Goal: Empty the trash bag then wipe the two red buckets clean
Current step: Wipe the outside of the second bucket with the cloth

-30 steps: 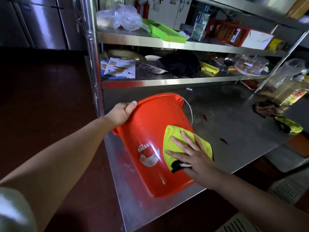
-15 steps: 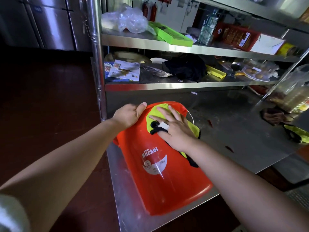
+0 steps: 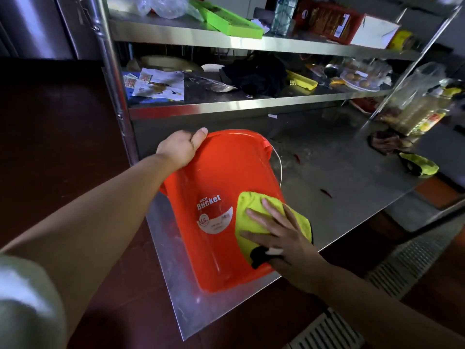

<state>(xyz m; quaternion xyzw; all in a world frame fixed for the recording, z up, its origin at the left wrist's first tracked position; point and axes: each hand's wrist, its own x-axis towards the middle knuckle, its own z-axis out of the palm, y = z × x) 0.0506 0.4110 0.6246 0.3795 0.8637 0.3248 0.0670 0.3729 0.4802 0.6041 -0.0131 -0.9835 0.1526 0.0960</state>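
Bucket (image 3: 216,187): red, tipped on its side at the steel table's (image 3: 339,197) near corner; left hand (image 3: 181,148) curled over its rim, gripping; right hand (image 3: 279,233), fingers spread flat, pressing a yellow cloth (image 3: 251,207) to its outer wall; second cloth (image 3: 419,165) lies well apart, far right.

Commercial kitchen or back room: steel worktable (image 3: 339,197), steel shelves (image 3: 251,44) cluttered with food packets (image 3: 329,21), bottle (image 3: 283,13), plate of food (image 3: 359,80), floor drain grate (image 3: 407,260).
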